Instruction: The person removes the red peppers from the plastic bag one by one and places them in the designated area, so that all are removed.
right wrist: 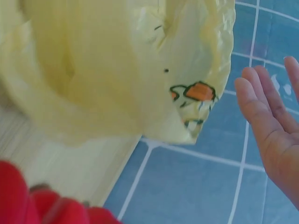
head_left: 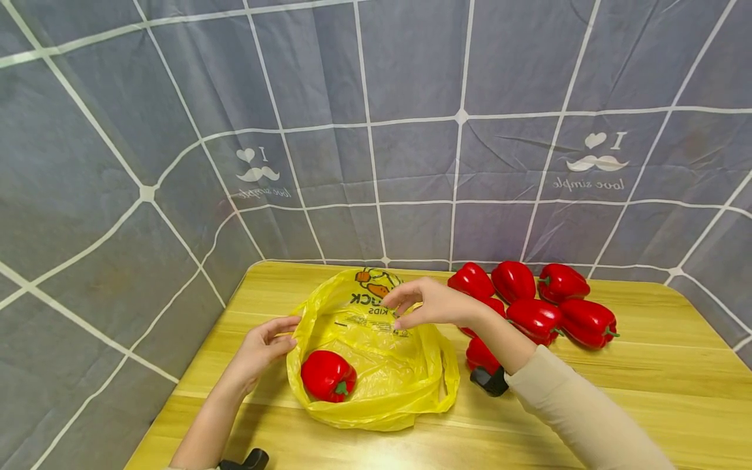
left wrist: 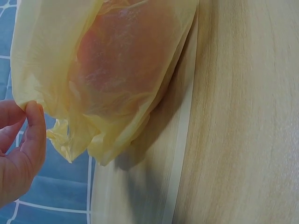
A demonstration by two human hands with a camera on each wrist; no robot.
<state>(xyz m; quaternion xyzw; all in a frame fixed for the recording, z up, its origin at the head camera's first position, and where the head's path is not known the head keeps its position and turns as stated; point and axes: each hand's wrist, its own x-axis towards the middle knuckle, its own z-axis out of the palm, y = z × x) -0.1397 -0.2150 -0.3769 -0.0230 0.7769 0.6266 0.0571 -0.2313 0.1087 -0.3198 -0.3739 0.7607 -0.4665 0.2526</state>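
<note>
A yellow plastic bag (head_left: 376, 372) lies spread with its mouth facing up, a duck print on its far inner side. Inside it at the left is one red bell pepper (head_left: 326, 376) with a green stem; in the left wrist view the pepper (left wrist: 119, 60) shows through the plastic. My left hand (head_left: 266, 349) pinches the bag's left rim between thumb and fingers, as the left wrist view confirms. Above the bag's right part hovers my right hand (head_left: 431, 303), fingers loosely bent and holding nothing. In the right wrist view this hand (right wrist: 275, 121) is apart from the bag.
Several red bell peppers (head_left: 534, 318) lie grouped on the wooden table (head_left: 664, 385) to the right, some partly behind my right forearm. A grey tiled-pattern curtain (head_left: 411, 163) stands along the back and left. Black wrist devices (head_left: 489, 381) are on both arms.
</note>
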